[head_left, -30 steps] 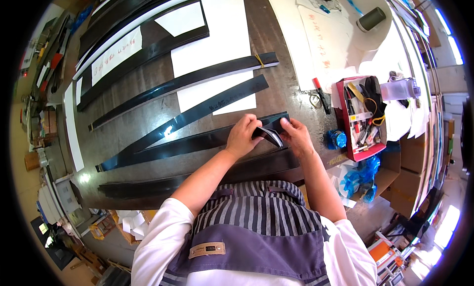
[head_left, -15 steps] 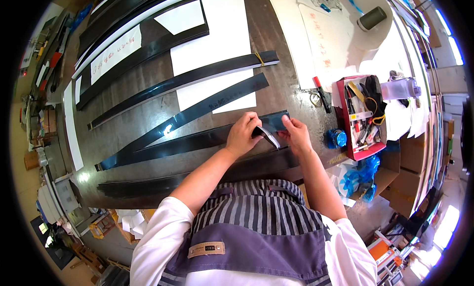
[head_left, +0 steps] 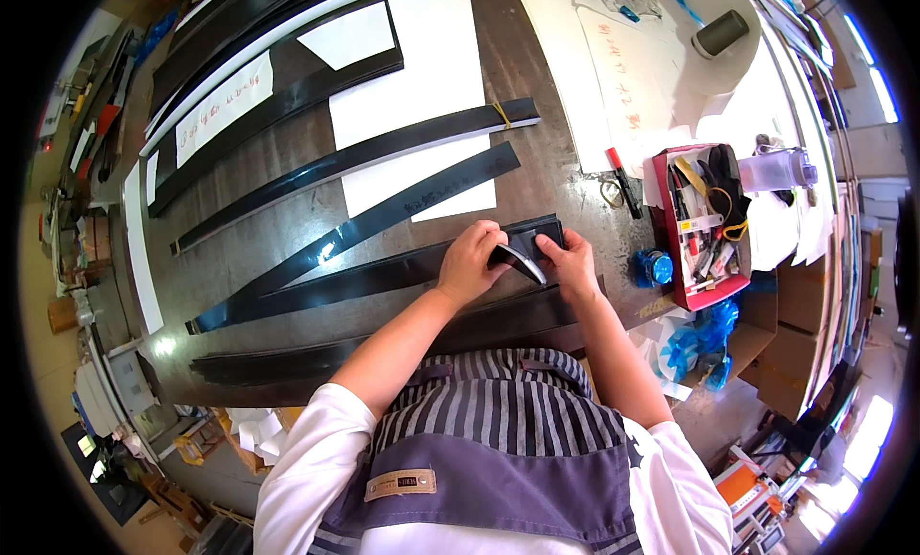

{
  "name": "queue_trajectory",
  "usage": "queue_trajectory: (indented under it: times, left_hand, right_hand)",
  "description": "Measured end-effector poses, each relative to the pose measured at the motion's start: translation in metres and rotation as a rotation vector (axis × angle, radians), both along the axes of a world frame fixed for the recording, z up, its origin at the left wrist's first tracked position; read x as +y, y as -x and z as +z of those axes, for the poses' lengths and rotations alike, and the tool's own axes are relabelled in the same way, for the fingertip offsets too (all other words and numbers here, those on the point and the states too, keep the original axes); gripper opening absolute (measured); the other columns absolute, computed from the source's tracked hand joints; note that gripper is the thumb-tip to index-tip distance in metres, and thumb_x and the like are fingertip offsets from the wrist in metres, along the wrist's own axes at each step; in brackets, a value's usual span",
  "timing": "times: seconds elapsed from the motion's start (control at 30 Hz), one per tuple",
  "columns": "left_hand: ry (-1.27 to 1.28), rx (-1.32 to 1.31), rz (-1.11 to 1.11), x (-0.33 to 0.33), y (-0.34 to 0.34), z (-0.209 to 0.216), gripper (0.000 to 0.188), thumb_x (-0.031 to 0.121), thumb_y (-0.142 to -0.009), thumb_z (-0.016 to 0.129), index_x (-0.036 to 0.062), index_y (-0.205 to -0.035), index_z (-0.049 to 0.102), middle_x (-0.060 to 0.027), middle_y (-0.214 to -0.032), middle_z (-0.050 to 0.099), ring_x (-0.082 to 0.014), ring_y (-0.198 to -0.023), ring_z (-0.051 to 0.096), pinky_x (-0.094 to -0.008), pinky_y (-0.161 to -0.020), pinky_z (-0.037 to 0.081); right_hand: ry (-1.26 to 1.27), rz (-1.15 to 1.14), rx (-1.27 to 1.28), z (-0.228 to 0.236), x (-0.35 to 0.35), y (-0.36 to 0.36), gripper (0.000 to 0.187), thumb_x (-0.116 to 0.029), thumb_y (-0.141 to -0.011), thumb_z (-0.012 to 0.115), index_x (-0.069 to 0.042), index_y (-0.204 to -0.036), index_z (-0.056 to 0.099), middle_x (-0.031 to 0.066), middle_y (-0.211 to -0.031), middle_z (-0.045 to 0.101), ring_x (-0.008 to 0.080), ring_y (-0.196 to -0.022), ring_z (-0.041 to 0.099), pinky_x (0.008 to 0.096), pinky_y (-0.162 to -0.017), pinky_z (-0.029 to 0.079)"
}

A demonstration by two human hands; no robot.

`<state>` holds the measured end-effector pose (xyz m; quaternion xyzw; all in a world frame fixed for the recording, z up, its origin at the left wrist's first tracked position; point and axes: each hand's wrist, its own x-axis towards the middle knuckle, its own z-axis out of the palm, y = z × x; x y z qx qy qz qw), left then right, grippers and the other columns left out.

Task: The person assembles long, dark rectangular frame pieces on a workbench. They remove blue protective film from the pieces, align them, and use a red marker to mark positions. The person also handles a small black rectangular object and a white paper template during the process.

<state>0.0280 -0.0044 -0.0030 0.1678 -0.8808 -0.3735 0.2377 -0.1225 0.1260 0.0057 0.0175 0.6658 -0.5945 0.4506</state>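
Note:
A stack of long, thin black strips [head_left: 383, 270] lies slantwise on the table before me. My left hand [head_left: 470, 261] grips some of its strips, whose ends [head_left: 523, 262] curl up and bend toward me, showing pale edges. At the right end of the stack, my right hand [head_left: 573, 263] has its thumb pressed on the top strip and its fingers at the near edge, partly hidden. Behind them, a single dark strip [head_left: 412, 205] with handwriting crosses the stack's left end. Farther off lies a bundle of strips [head_left: 383, 141] tied with a yellow band [head_left: 503, 116].
More black strips [head_left: 316, 357] lie along the table's near edge. To the right are a red marker [head_left: 616, 162], a blue roll [head_left: 654, 267], a red box of tools [head_left: 712, 291] and a clear bottle [head_left: 774, 172]. Larger black panels [head_left: 316, 95] and white sheets fill the far side.
My right hand has shifted slightly left, its thumb now farther onto the top strip, baring the stack's end corner. The bent strip ends have moved slightly. My left hand stays nearly in place.

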Motion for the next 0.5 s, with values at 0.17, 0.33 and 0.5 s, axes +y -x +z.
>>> queue_trajectory:
  times: [0.17,0.33,0.5]
  left_hand:
    - [-0.036,-0.009,0.018,0.002,0.003,0.007,0.044,0.007,-0.064,0.081,0.0112,-0.099,0.054,-0.0081,-0.102,0.056,-0.0318,-0.093,0.061,-0.041,-0.077,0.051]
    - [-0.033,-0.027,0.017,0.002,0.0,0.005,0.044,0.007,-0.064,0.081,0.0114,-0.099,0.054,-0.0079,-0.103,0.056,-0.0315,-0.094,0.061,-0.0406,-0.078,0.051]
    - [-0.119,0.002,0.033,0.002,0.004,0.006,0.042,0.007,-0.065,0.08,0.0111,-0.098,0.054,-0.0079,-0.102,0.056,-0.0315,-0.094,0.06,-0.0404,-0.077,0.051]
  right_hand:
    - [0.008,0.023,0.028,0.0,-0.001,-0.006,0.023,-0.01,-0.081,0.08,-0.002,-0.096,0.065,0.0028,-0.082,0.066,0.0095,-0.067,0.057,0.024,-0.061,0.047]
    - [-0.03,-0.092,-0.156,0.019,-0.003,0.006,0.02,-0.017,-0.086,0.076,-0.002,-0.096,0.066,0.0014,-0.081,0.065,0.0111,-0.068,0.057,0.0236,-0.064,0.048]
    - [0.017,0.017,0.096,-0.001,-0.002,-0.008,0.018,-0.011,-0.084,0.076,0.0,-0.094,0.065,0.0038,-0.082,0.067,0.0109,-0.066,0.059,0.0246,-0.06,0.049]
